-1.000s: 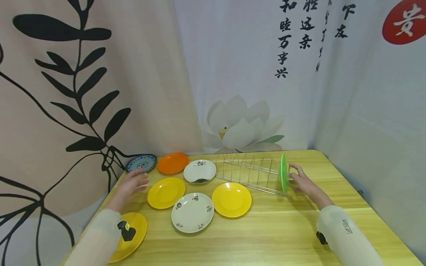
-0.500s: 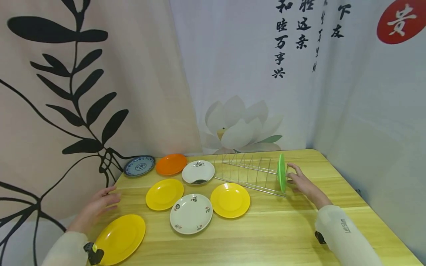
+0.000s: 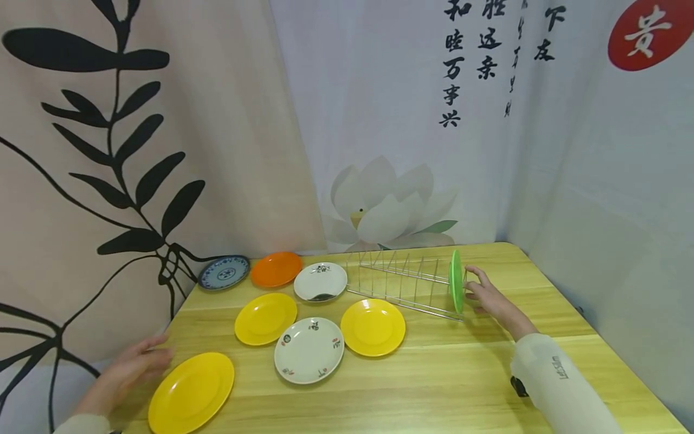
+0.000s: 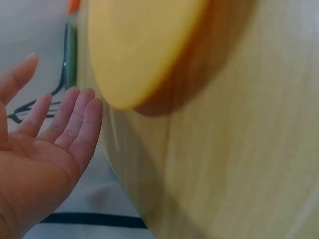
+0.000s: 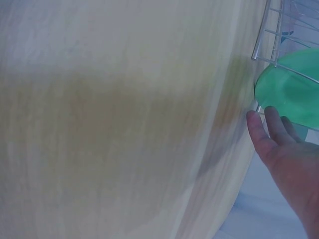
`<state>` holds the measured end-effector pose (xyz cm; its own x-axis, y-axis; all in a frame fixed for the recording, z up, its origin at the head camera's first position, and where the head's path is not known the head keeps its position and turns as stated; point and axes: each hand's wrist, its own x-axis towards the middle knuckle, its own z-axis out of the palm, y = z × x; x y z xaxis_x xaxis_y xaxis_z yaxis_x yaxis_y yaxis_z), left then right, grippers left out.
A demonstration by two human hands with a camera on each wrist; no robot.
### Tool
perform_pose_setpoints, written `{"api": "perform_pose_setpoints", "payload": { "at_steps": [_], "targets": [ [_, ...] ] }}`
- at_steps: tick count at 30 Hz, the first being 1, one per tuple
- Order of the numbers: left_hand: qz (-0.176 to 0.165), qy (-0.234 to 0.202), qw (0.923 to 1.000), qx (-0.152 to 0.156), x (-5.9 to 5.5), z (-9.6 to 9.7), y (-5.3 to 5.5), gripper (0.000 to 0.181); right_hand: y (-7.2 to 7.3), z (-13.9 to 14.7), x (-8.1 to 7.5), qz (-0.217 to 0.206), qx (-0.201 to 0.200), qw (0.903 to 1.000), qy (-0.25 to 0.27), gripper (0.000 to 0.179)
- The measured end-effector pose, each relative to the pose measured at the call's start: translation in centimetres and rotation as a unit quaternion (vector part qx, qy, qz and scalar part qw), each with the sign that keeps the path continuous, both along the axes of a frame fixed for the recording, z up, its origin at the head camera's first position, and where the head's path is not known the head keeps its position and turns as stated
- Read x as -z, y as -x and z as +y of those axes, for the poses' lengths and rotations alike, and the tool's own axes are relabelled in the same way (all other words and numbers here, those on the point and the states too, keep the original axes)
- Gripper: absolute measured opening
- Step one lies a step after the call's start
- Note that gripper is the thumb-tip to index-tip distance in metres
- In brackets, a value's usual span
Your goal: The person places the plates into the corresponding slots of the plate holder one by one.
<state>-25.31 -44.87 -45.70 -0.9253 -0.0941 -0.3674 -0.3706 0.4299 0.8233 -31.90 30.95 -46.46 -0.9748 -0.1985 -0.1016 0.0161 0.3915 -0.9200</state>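
Note:
My left hand (image 3: 132,367) is spread with its fingers apart, just left of the large yellow plate (image 3: 191,393). In the left wrist view the left fingertips (image 4: 92,112) lie beside that plate's edge, palm showing and nothing in it. At the right, a green plate (image 3: 456,281) stands upright in the end of a wire dish rack (image 3: 409,295). My right hand (image 3: 490,295) is at this end, its loosely bent fingers right at the green plate. The right wrist view shows the right fingertips (image 5: 253,119) by the plate's lower rim and the rack's end wires.
Left of the rack lie a blue patterned plate (image 3: 224,272), an orange plate (image 3: 276,269) and a small white plate (image 3: 321,281). In front are two yellow plates, one left (image 3: 265,319), one right (image 3: 373,327), and a flowered white plate (image 3: 309,351). Curtains hang behind the wooden table (image 3: 434,386).
My left hand has moved from above the blue patterned plate down and left to beside the large yellow plate. The right hand stays at the rack's end. The view has shifted slightly.

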Motion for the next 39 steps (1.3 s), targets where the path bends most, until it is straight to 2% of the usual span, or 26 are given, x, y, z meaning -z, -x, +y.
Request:
{"api": "perform_pose_setpoints", "payload": {
  "at_steps": [7,16,25,33,36,39],
  "targets": [
    [-0.012,0.019,0.9995,0.025,0.9,-0.4,-0.6,0.081,0.2,0.1,0.1,-0.009,0.006,0.9999,0.004,0.065],
    [-0.054,0.012,0.998,0.031,0.9,0.2,-1.0,0.087,0.2,0.1,0.2,-0.011,0.004,0.9999,0.011,0.066],
    [-0.068,0.022,0.9965,0.042,1.3,0.1,-0.8,0.086,0.0,0.0,0.0,-0.003,-0.002,1.0,0.0,0.066],
    [-0.053,0.028,0.9967,0.055,1.9,-0.1,-0.4,0.081,-0.2,-0.1,-0.1,-0.002,-0.001,1.0,-0.002,0.066],
    [-0.046,0.029,0.9965,0.064,1.7,0.2,-0.2,0.077,-0.3,-0.2,-0.2,-0.002,0.002,1.0,-0.002,0.066],
    [-0.04,0.019,0.9953,0.086,1.4,0.4,-0.2,0.072,-0.3,-0.2,-0.2,-0.002,0.002,1.0,0.0,0.066]
  ]
}}
